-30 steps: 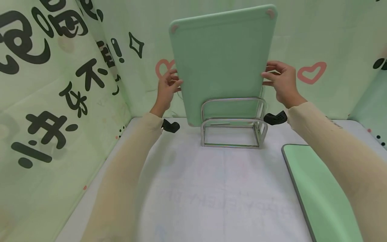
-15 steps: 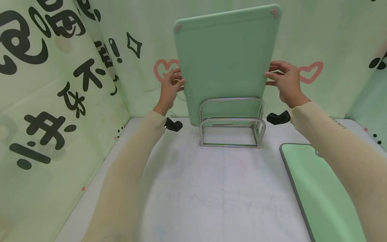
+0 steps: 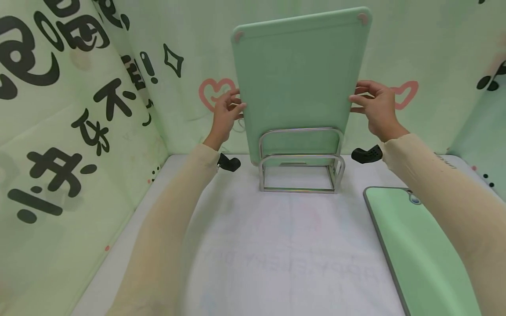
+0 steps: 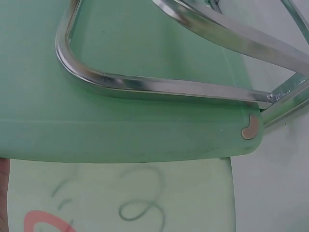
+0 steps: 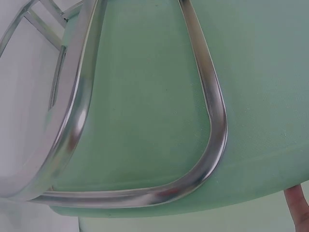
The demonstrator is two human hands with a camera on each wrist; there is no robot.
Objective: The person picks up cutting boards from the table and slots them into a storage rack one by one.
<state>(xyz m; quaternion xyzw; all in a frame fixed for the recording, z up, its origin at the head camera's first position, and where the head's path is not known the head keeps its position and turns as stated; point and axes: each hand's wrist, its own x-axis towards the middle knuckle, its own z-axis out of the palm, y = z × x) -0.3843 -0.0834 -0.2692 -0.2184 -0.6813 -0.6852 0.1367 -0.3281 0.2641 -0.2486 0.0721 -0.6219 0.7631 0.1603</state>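
Note:
A large green cutting board (image 3: 296,74) stands upright, slightly tilted, at the metal rack (image 3: 298,156). Its lower part shows behind the rack's two front hoops. My left hand (image 3: 225,116) grips the board's left edge with thumb in front, and my right hand (image 3: 373,105) pinches the right edge at about the same height. In the left wrist view, the board's lower corner with a pinkish pad (image 4: 250,127) sits just past the rack's hoop (image 4: 169,87). The right wrist view has the hoop (image 5: 219,116) across the board's face, with a fingertip (image 5: 297,205) at the edge.
A second green board (image 3: 419,237) with a grey rim lies flat on the white table (image 3: 253,245) at the right, partly under my right sleeve. Printed green curtains (image 3: 189,123) enclose the back and sides close behind the rack.
The board and both hands have shifted a little to the right relative to the rack. More of the flat board's far end, with a ring-shaped fitting, shows beside my right sleeve.

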